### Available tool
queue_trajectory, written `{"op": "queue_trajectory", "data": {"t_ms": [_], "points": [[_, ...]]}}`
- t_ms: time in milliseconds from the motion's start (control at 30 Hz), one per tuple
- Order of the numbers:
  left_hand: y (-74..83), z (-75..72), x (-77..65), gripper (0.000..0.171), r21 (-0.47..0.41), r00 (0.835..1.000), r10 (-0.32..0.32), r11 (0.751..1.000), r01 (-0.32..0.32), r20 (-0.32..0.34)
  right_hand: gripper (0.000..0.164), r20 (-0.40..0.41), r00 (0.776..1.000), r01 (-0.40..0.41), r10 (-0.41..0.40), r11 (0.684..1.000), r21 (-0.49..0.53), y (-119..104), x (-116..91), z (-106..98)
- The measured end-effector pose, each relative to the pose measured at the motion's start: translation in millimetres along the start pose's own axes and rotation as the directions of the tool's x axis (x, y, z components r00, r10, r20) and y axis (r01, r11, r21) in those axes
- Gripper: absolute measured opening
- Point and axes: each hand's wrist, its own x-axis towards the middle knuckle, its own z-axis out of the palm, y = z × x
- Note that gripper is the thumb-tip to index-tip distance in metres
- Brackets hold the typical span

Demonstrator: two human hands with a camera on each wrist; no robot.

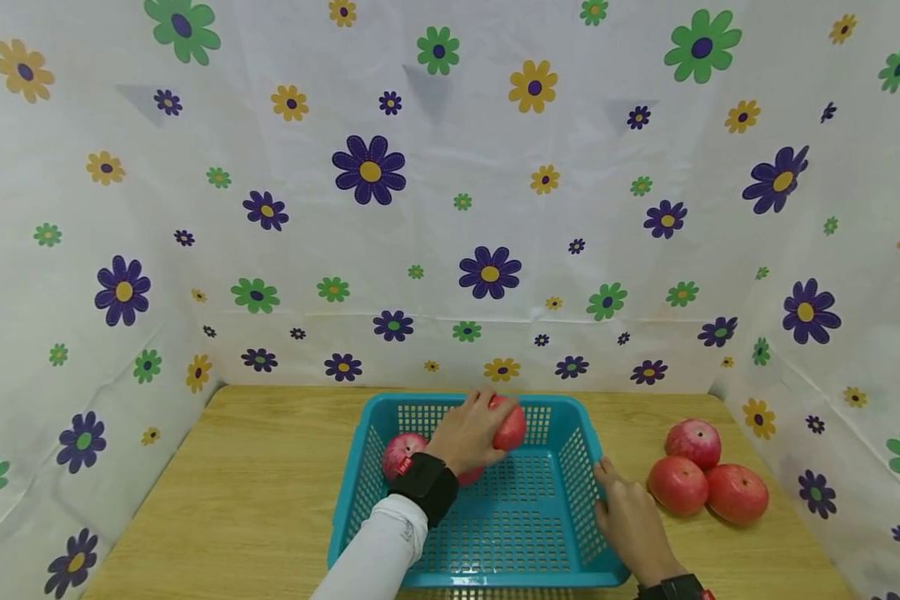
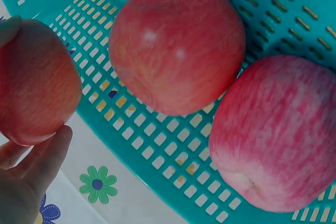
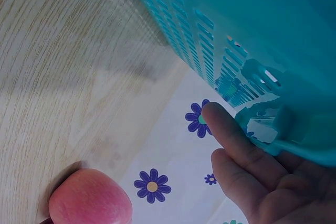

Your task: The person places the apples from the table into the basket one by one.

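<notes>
My left hand (image 1: 468, 433) grips a red apple (image 1: 508, 427) over the back part of a blue-green plastic basket (image 1: 450, 579). Inside the basket, on its left side, a streaked pink apple (image 2: 278, 135) lies beside a smoother red apple (image 2: 176, 45); the hand partly covers the latter in the head view. At the basket's right rim, my right hand (image 1: 632, 521) holds the edge. Two of its fingers (image 3: 241, 150) show along the outer side in the right wrist view; the thumb's hold is mostly hidden there.
Right of the basket, three apples sit close together on the wooden table (image 1: 255, 483): a streaked one (image 1: 693, 442) behind, a red one (image 1: 678, 485) and another red one (image 1: 737, 494) in front. A flower-printed white cloth (image 1: 435, 233) encloses the table's back and sides.
</notes>
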Motion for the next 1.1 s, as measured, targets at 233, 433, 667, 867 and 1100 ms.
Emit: {"op": "queue_trajectory", "data": {"t_ms": [233, 433, 667, 867, 1100], "points": [[4.5, 7.9, 1.8, 0.069, -0.051, 1.000, -0.002, 0.999, 0.004, 0.025, 0.045, -0.006, 1.000, 0.008, -0.008, 1.000, 0.003, -0.5, 0.2, 0.0], [5.6, 21.1, 1.9, 0.067, -0.070, 1.000, -0.002, 0.998, 0.003, 0.023, 0.045, 0.004, 1.000, -0.005, 0.005, 1.000, -0.003, -1.3, 0.3, -0.5], [6.8, 31.5, 5.8, 0.065, -0.069, 1.000, 0.006, 0.998, -0.004, 0.030, 0.044, -0.024, 0.999, 0.020, -0.021, 1.000, -0.013, 0.1, -1.1, -0.7], [8.6, 41.6, 7.1, 0.068, -0.082, 0.994, -0.045, 0.995, 0.054, 0.101, 0.045, -0.035, 0.999, 0.024, -0.025, 1.000, -0.013, 0.6, -1.8, -0.8], [10.4, 56.2, 5.1, 0.068, -0.048, 0.987, -0.058, 0.997, 0.066, 0.152, 0.046, -0.015, 1.000, 0.011, -0.011, 1.000, -0.012, -0.5, -1.5, 0.4]]}}
